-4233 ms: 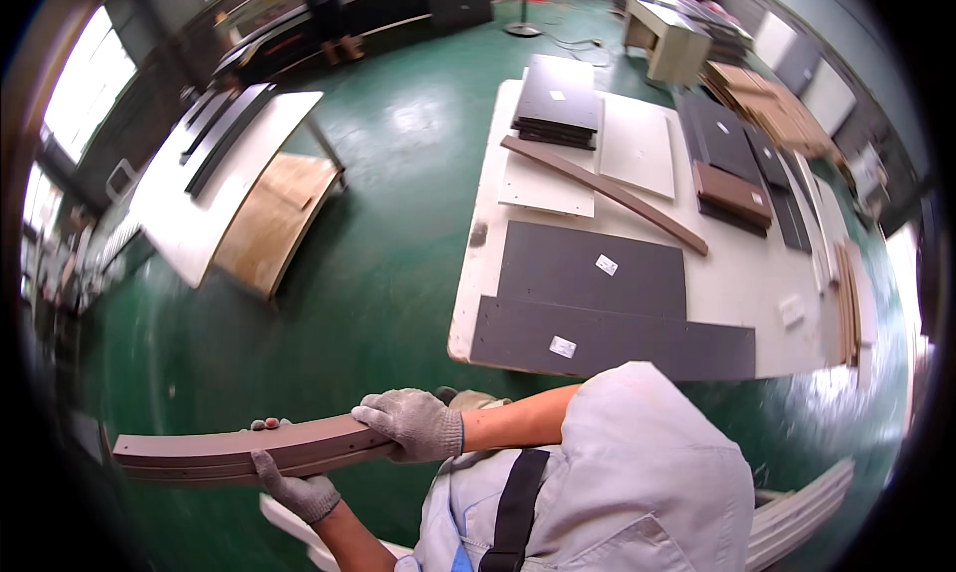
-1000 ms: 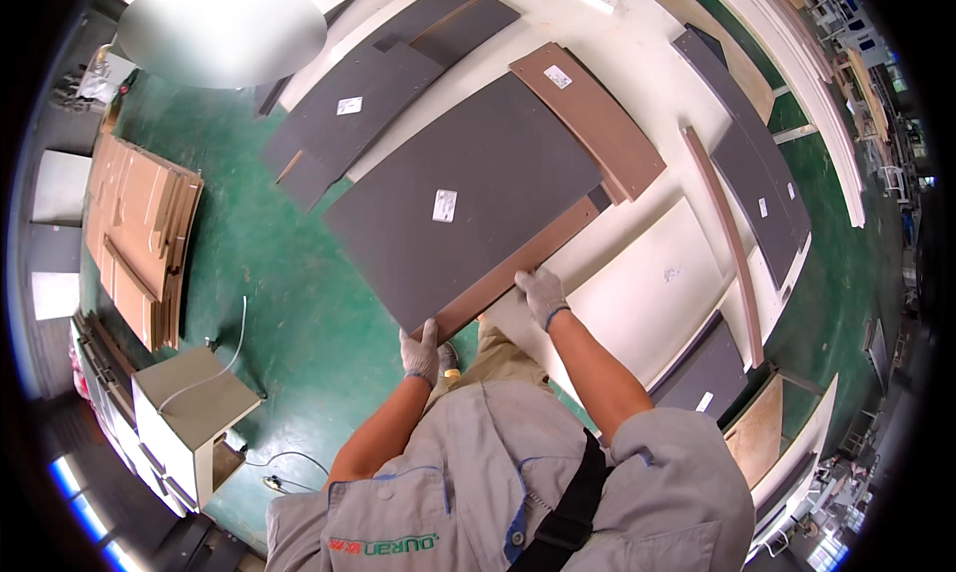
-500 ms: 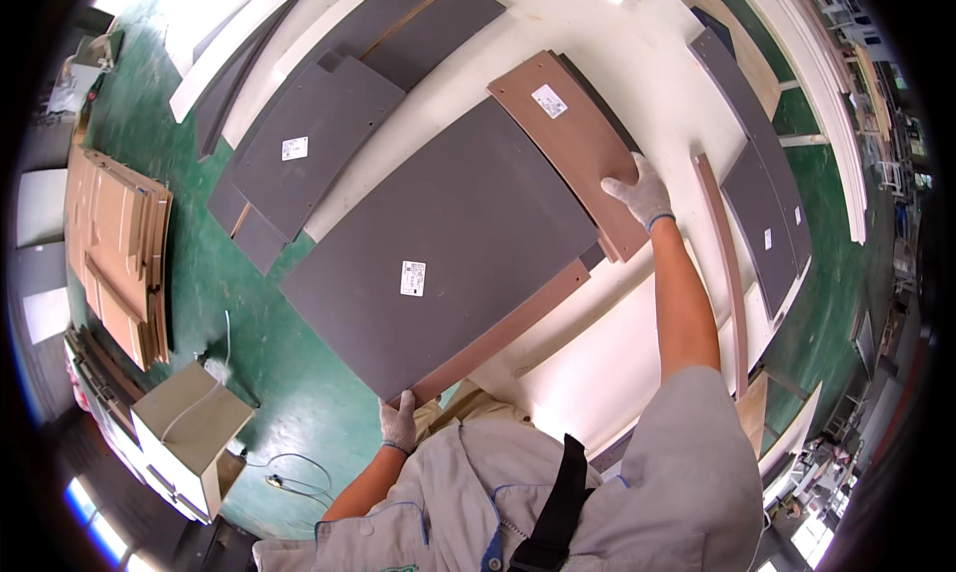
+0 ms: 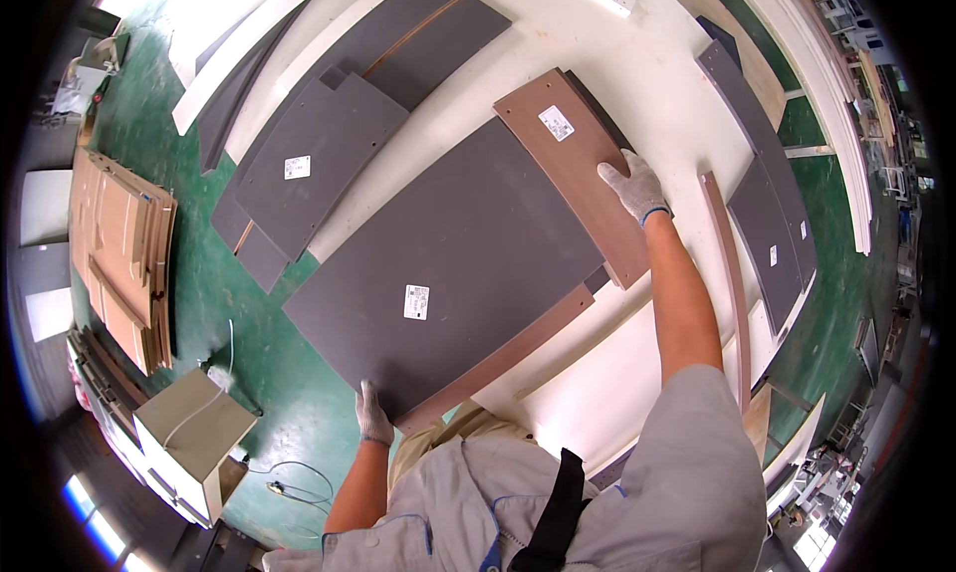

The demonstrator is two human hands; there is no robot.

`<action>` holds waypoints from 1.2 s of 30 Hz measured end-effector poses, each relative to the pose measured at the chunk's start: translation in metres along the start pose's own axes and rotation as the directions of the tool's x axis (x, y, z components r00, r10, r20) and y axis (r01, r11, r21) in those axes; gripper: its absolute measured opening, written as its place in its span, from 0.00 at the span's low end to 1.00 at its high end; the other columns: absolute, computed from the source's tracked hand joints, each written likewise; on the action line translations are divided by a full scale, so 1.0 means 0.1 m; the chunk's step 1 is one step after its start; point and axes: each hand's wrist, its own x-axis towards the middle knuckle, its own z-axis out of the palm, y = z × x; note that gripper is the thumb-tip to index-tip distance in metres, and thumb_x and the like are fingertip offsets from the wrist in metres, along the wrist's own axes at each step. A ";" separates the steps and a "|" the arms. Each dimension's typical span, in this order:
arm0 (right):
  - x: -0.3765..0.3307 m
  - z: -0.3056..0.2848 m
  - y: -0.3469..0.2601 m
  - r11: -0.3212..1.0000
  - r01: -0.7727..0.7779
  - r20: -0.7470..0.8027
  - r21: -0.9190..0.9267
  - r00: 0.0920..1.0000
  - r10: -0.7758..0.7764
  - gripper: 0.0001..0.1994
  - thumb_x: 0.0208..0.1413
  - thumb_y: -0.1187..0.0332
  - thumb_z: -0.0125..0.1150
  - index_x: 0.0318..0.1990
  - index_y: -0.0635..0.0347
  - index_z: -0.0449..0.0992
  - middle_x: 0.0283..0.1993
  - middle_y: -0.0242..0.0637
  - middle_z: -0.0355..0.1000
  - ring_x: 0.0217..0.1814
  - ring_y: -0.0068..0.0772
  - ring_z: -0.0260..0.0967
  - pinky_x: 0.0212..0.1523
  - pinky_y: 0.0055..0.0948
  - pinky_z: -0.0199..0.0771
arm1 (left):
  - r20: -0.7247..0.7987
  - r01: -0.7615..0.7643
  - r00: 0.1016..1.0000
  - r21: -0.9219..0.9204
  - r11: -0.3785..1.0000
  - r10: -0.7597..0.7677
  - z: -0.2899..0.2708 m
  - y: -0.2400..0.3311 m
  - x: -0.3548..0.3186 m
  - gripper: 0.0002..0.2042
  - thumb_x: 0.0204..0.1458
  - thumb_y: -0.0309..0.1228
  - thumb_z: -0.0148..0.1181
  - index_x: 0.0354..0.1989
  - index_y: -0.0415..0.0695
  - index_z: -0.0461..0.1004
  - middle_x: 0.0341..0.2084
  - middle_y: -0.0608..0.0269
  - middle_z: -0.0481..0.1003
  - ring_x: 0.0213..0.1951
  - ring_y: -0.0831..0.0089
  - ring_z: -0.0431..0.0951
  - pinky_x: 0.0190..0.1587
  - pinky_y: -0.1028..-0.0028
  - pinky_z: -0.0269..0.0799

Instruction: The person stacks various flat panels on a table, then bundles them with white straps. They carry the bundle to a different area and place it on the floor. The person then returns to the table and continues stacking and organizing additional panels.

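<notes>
A large dark grey panel [image 4: 448, 263] with a white label lies across the middle, its near end reaching past the table toward me. A reddish-brown strip [image 4: 498, 358] runs along its near right edge. My left hand [image 4: 372, 415], in a pale knit glove, grips the grey panel's near left edge; its other fingers are partly hidden. Against the panel's far right side lies a brown panel [image 4: 573, 174] with a label and small holes, over a darker board. My right hand [image 4: 637, 186], gloved too, grips its right edge, thumb on top and fingers over the side.
More grey panels [image 4: 319, 159] lie at the far left of the white table [image 4: 657, 84], others [image 4: 767, 199] at its right side. A narrow brown strip [image 4: 729, 283] lies right of my arm. Stacked cardboard [image 4: 119, 258], a box-like cabinet [image 4: 194, 423] and a cable [image 4: 299, 487] are on the green floor.
My left hand has slid from the grey panel's near corner leftward and up along its left edge. The whole view has shifted slightly; my right hand stays on the brown panel.
</notes>
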 end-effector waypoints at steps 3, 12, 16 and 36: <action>0.12 -0.04 0.02 0.999 -0.026 0.001 -0.026 1.000 0.026 0.49 0.56 0.35 0.66 0.72 0.69 0.65 0.74 0.58 0.64 0.76 0.55 0.62 0.76 0.44 0.60 | -0.126 0.032 0.992 0.058 0.998 -0.025 -0.04 -0.12 0.31 0.34 0.63 0.53 0.63 0.67 0.37 0.68 0.56 0.57 0.76 0.55 0.65 0.76 0.60 0.63 0.71; -0.26 0.10 0.02 0.980 -0.172 0.151 0.098 0.976 0.156 0.53 0.51 0.33 0.69 0.69 0.76 0.66 0.74 0.66 0.61 0.76 0.59 0.61 0.74 0.46 0.63 | -0.114 -0.010 0.993 0.229 0.973 0.037 -0.76 -0.05 0.37 0.39 0.60 0.58 0.65 0.66 0.34 0.69 0.55 0.57 0.77 0.52 0.66 0.79 0.55 0.64 0.77; -0.84 0.40 -0.20 0.985 -0.171 0.134 -0.005 0.976 0.170 0.55 0.47 0.33 0.72 0.70 0.76 0.65 0.71 0.66 0.64 0.75 0.61 0.61 0.75 0.46 0.62 | -0.124 0.049 0.992 0.209 0.977 -0.023 -1.54 -0.12 0.33 0.40 0.63 0.60 0.59 0.69 0.35 0.66 0.59 0.54 0.75 0.56 0.64 0.78 0.60 0.63 0.75; -1.49 0.62 -1.42 0.841 -0.228 0.379 0.491 0.925 0.030 0.29 0.49 0.53 0.80 0.52 0.68 0.81 0.45 0.40 0.81 0.45 0.32 0.79 0.47 0.35 0.81 | -0.089 0.169 0.981 -0.071 0.983 -0.175 -2.35 1.00 0.82 0.44 0.58 0.65 0.62 0.69 0.36 0.68 0.63 0.53 0.74 0.63 0.59 0.73 0.67 0.60 0.69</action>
